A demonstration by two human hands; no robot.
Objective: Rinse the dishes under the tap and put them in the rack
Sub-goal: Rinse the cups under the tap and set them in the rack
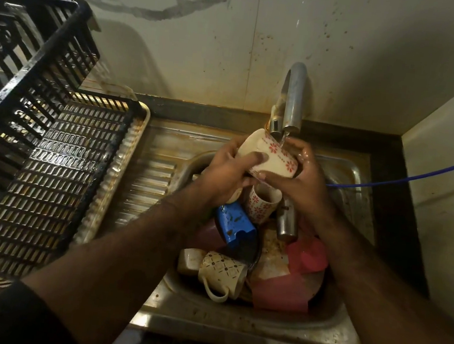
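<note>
White ceramic mug with red flower print is held on its side under the steel tap: left grip curled round its body, right grip wrapped round the base end. Rinse step is judged in hand. Next: mug to be carried left into the black slatted plastic rack. More dirty cups are piled in the steel sink.

The rack runs off the left edge; dishes under the pink cups are perhaps plates.
</note>
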